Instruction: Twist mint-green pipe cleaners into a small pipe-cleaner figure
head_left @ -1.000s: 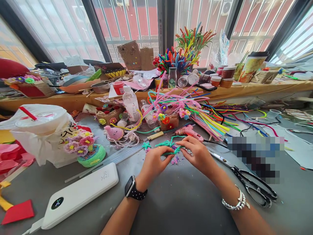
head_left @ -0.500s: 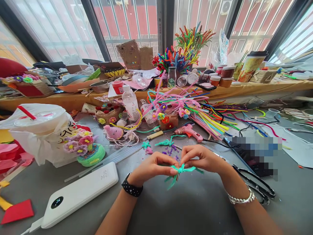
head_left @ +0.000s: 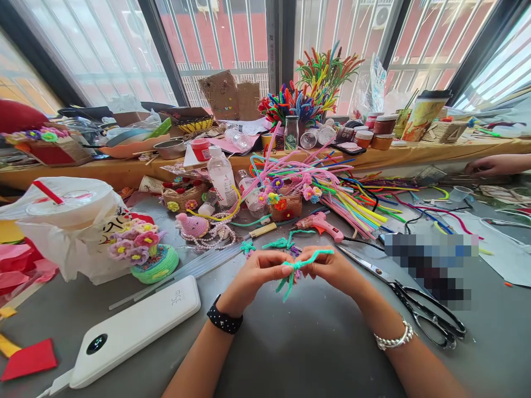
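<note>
Between my two hands is a green pipe cleaner piece [head_left: 297, 266] with several loose strands. My left hand [head_left: 265, 267] pinches its left side between thumb and fingers, while two strands hang below. At its right side my right hand [head_left: 321, 266] grips it too, with one strand bending up over the fingers. Behind the hands lie more green pipe cleaner pieces [head_left: 277, 243] and a pink glue gun [head_left: 320, 223]. Black-handled scissors [head_left: 427, 310] rest on the table beside my right forearm.
A white power bank [head_left: 139, 330] and clear glue sticks [head_left: 194, 266] lie to the left, near a crocheted flower pot [head_left: 157, 266] and a bagged drink cup [head_left: 74, 221]. Loose pipe cleaners [head_left: 357, 202] spread behind. A phone [head_left: 427, 271] lies right; another person's hand [head_left: 487, 166] shows far right.
Both hands have moved slightly up and away with the green piece. My right hand has shifted left, and its strand now points up. Another person's hand has appeared at the far right.
</note>
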